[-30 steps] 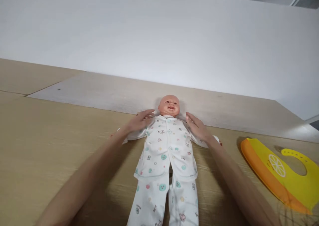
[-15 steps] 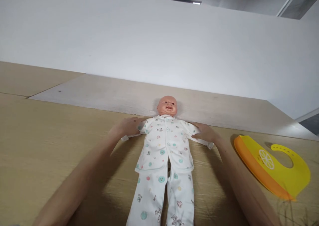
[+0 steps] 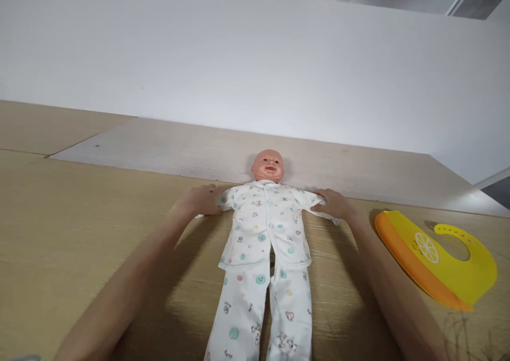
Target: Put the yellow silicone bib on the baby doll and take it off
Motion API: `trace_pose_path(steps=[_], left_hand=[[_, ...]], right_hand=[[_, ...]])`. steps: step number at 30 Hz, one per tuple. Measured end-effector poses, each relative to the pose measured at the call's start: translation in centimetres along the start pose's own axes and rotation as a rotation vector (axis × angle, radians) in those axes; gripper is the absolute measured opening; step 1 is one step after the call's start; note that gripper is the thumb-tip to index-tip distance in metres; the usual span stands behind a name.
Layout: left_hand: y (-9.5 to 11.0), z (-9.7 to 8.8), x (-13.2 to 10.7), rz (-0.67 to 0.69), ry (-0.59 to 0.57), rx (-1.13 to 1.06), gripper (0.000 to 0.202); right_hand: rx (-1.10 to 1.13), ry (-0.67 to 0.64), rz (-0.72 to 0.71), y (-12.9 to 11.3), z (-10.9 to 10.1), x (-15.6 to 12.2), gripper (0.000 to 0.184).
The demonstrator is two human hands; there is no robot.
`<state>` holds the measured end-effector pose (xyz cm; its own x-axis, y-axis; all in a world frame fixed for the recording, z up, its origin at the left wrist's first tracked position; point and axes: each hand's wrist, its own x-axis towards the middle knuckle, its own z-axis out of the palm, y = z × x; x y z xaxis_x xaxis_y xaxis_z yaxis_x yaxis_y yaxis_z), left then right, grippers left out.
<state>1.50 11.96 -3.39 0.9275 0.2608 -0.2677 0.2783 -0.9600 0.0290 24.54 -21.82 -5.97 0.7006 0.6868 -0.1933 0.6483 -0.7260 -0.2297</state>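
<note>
A baby doll (image 3: 267, 165) lies on its back on a light wooden table (image 3: 79, 207), its head toward the far side. It wears a white pyjama top (image 3: 258, 228) and matching trousers (image 3: 255, 308) printed with small coloured motifs. My left hand (image 3: 198, 200) has its fingers closed over the end of the sleeve on the left of the picture. My right hand (image 3: 332, 203) grips the opposite sleeve in the same way. The doll's own hands are hidden inside the sleeves or under my fingers.
A yellow silicone bib (image 3: 434, 257) with an orange rim and a lemon-slice print lies to the right of the doll. A pale board (image 3: 159, 148) lies behind the doll, and a white wall (image 3: 239, 58) rises beyond it.
Both hands have slid outward from the doll's shoulders along the sleeves, and the sleeves now lie straighter. The view has tilted slightly, while the doll and bib stay in place.
</note>
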Motion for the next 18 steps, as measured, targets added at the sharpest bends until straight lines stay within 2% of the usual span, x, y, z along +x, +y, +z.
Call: trace_pose_path(steps=[3,6,9,12,15,18], left_hand=[[-0.2,0.0,0.1,-0.085,-0.014,0.038,0.049],[-0.5,0.2,0.5,-0.117,0.043,0.040,0.043],[-0.4,0.4,0.5,-0.094,0.093,0.026,0.044],[0.6,0.1,-0.2,-0.017,0.154,0.080,0.049],[2.6,-0.6,-2.0,0.079,0.291,0.158,0.046],[4.4,-0.4,-4.9,0.145,0.342,0.126,0.030]], right_hand=[[0.019,-0.016,0.055,0.6,-0.5,-0.2,0.061],[0.027,-0.003,0.066,0.9,-0.7,-0.1,0.055],[-0.004,0.011,0.061,0.6,-0.7,-0.2,0.052],[-0.087,0.028,0.082,-0.5,-0.8,-0.7,0.055],[-0.150,0.180,0.076,-2.6,-0.7,-2.1,0.064],[-0.111,0.448,-0.073,-5.0,0.4,-4.6,0.060]])
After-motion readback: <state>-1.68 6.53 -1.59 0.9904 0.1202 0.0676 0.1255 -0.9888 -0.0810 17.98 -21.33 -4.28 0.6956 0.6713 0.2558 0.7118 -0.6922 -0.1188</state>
